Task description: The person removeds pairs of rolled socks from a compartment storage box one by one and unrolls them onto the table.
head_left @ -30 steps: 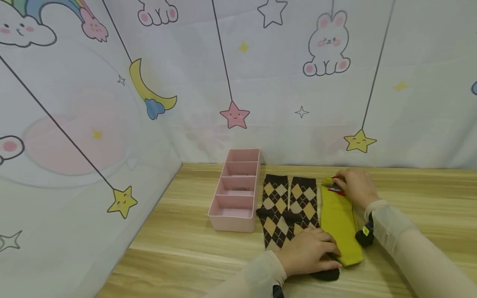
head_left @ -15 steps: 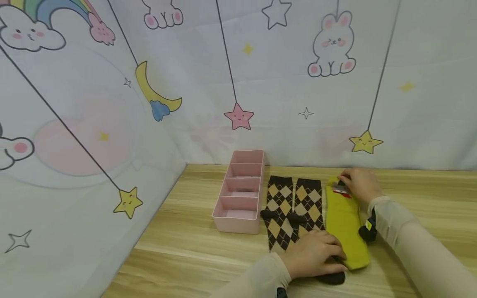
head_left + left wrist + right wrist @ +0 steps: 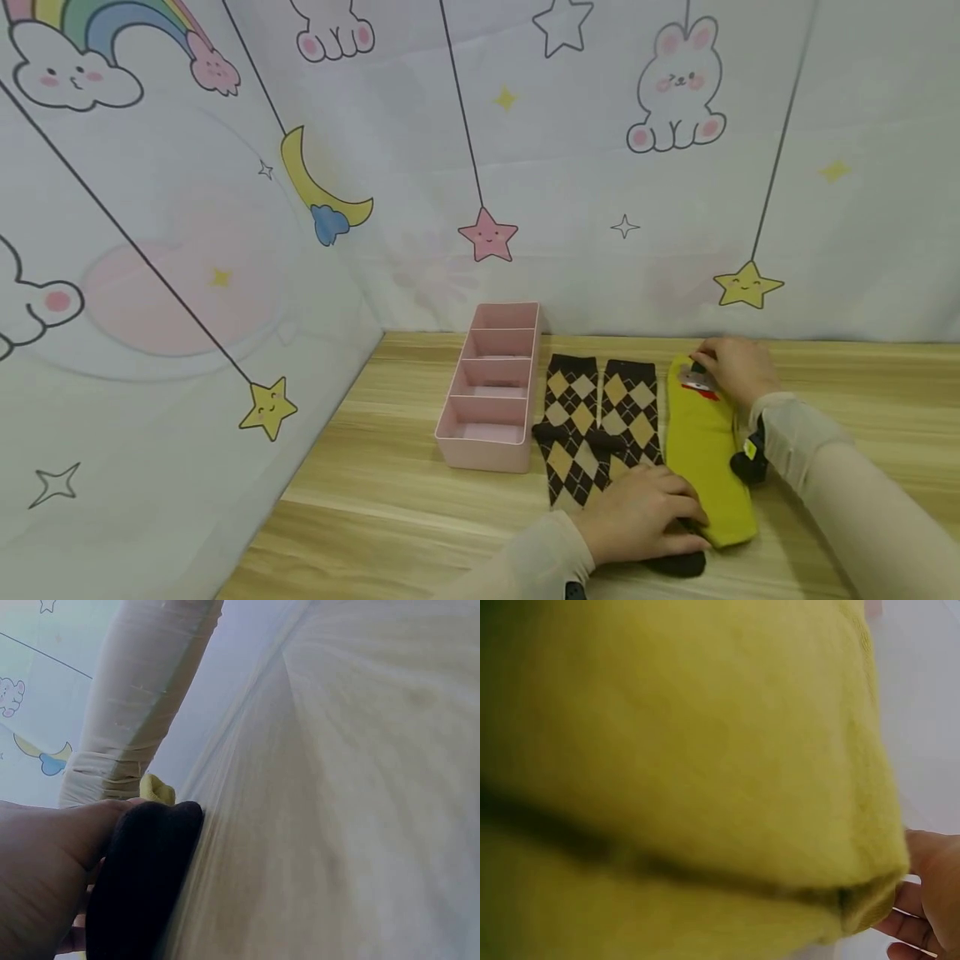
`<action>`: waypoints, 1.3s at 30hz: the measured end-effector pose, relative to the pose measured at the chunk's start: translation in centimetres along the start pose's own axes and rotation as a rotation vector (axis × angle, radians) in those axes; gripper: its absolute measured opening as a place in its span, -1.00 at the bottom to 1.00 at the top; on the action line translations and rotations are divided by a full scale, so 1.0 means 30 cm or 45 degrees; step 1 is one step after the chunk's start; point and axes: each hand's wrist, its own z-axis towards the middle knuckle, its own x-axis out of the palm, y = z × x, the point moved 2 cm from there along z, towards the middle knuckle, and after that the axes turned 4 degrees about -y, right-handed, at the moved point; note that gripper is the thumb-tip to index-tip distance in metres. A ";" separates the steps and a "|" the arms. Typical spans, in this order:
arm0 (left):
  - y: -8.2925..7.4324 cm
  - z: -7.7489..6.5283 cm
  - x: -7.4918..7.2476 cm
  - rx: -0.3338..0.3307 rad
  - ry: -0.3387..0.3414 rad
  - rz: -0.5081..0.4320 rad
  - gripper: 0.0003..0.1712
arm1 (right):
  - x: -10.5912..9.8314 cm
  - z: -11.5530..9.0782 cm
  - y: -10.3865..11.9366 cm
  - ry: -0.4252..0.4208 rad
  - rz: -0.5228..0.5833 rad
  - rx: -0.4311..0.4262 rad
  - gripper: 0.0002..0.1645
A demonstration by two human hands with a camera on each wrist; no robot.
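Observation:
A yellow sock [image 3: 705, 467] lies flat lengthwise, with a small red, white and dark patch near its far end. My right hand [image 3: 738, 371] pinches that far end; in the right wrist view the thumb and fingers lie at a corner of the yellow cloth [image 3: 705, 750]. My left hand [image 3: 645, 512] rests on the near part of a brown argyle sock [image 3: 630, 408], fingertips touching the yellow sock's left edge. The black toe [image 3: 142, 877] sits by the left thumb in the left wrist view. Another argyle sock [image 3: 566, 417] lies alongside on the left.
Left of the socks stands a pink box [image 3: 487, 454] with several compartments in a row. A wooden tabletop [image 3: 375, 483] lies under everything. Behind and to the left hangs a white cloth [image 3: 585, 283] printed with stars, a moon and bunnies.
The far end of the yellow sock, raised and folded a second ago, now lies flatter, with its patch showing more. My left hand stays in place. The head view has shifted slightly.

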 end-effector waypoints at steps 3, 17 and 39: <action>-0.004 0.005 0.001 0.006 -0.001 -0.010 -0.68 | -0.006 -0.003 -0.008 0.011 -0.011 0.005 -0.69; -0.039 0.005 -0.021 -0.146 -0.026 0.070 -0.67 | -0.060 -0.009 -0.021 0.114 0.068 0.006 -0.64; -0.062 0.006 0.006 -0.104 -0.251 0.202 -0.81 | -0.052 -0.028 -0.031 0.239 0.144 0.075 -0.78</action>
